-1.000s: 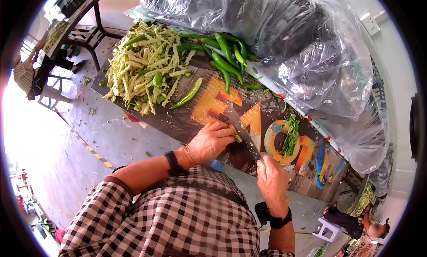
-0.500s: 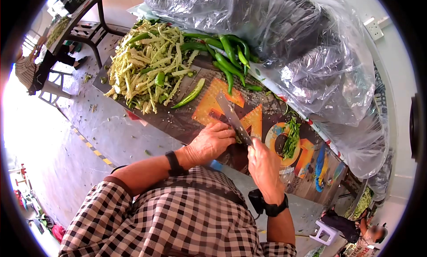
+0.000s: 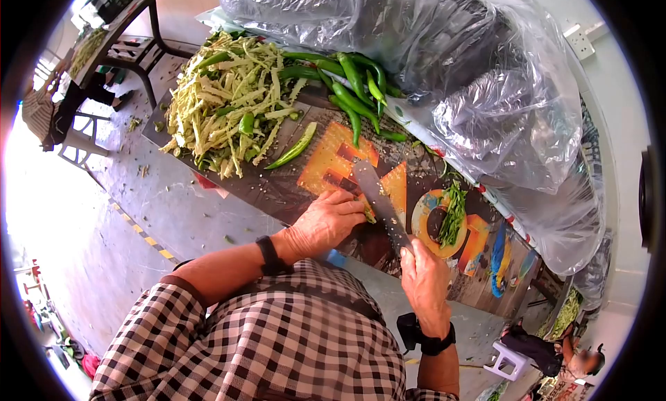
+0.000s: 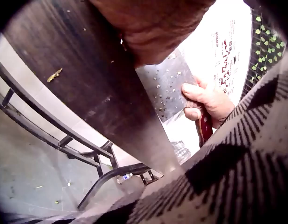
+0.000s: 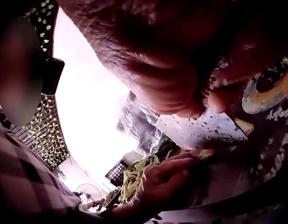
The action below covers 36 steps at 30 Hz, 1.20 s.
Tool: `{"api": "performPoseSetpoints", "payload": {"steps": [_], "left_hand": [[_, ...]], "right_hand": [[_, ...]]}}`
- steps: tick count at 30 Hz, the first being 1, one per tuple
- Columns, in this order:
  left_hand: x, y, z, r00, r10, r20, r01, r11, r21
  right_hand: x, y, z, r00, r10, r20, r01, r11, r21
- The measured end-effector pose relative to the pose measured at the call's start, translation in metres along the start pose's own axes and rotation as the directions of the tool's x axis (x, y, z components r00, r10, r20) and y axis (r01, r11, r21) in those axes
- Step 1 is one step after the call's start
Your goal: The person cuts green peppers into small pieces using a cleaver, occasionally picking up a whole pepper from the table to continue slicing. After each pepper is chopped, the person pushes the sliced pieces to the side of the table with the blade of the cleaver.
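Observation:
My right hand grips the handle of a broad-bladed kitchen knife, its steel flecked with pale seeds. In the left wrist view the dark red handle shows beneath the fingers. On the table, my left hand holds a green chili pepper under bent fingers, with only its end in sight beside the blade. A split chili lies further off. Behind it is a heap of pale, stringy chili cores and strips. Several whole green chilies are piled at the back edge.
Chopped green pieces lie to the right on the printed tabletop, among scattered seeds. Crumpled clear plastic sheeting rises along the back edge. Another person sits low beside a pale stool at the right.
The right hand moved the knife in toward the left hand half a second ago, and now stands back to the right. The left hand stays in nearly the same place.

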<state>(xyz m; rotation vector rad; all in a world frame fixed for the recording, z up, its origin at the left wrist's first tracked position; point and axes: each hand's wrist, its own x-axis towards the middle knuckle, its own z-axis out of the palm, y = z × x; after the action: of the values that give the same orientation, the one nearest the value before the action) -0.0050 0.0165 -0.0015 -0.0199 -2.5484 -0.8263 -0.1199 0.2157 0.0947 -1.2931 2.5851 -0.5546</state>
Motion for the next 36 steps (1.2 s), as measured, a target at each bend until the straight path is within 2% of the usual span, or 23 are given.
{"api": "performPoseSetpoints", "payload": {"steps": [8, 11, 18, 21, 25, 26, 29, 36], "left_hand": [[0.000, 0.002, -0.003, 1.000, -0.011, 0.010, 0.011, 1.000, 0.000], [0.001, 0.002, -0.002, 1.000, -0.018, 0.018, 0.018, 1.000, 0.003], [0.000, 0.000, -0.001, 1.000, 0.010, 0.006, -0.010, 1.000, 0.016], [0.001, 0.000, -0.001, 1.000, 0.009, -0.003, -0.009, 1.000, 0.010], [-0.001, 0.002, -0.002, 1.000, 0.006, -0.011, -0.006, 1.000, 0.019], [0.000, 0.001, -0.003, 1.000, 0.016, -0.011, -0.015, 1.000, 0.025], [-0.002, 0.001, 0.000, 0.999, -0.006, -0.038, 0.006, 1.000, -0.015], [-0.004, 0.000, 0.000, 1.000, -0.014, -0.013, 0.014, 1.000, -0.016]], "right_hand": [[0.006, -0.004, 0.001, 0.998, -0.049, 0.050, 0.049, 0.999, -0.004], [0.017, -0.012, -0.002, 0.987, -0.002, 0.163, 0.000, 1.000, 0.010], [0.050, -0.026, 0.021, 0.995, -0.082, 0.053, 0.080, 0.995, 0.056], [0.036, -0.015, 0.013, 0.994, -0.018, 0.112, 0.004, 0.993, 0.120], [0.011, 0.012, 0.005, 0.996, 0.084, 0.025, -0.085, 0.996, 0.023], [0.006, 0.018, 0.007, 0.998, 0.059, -0.039, -0.057, 0.997, 0.042], [-0.001, 0.009, 0.000, 0.992, 0.125, 0.017, -0.125, 0.992, 0.032], [0.001, -0.013, 0.002, 0.997, 0.046, 0.055, -0.051, 0.994, 0.098]]}}
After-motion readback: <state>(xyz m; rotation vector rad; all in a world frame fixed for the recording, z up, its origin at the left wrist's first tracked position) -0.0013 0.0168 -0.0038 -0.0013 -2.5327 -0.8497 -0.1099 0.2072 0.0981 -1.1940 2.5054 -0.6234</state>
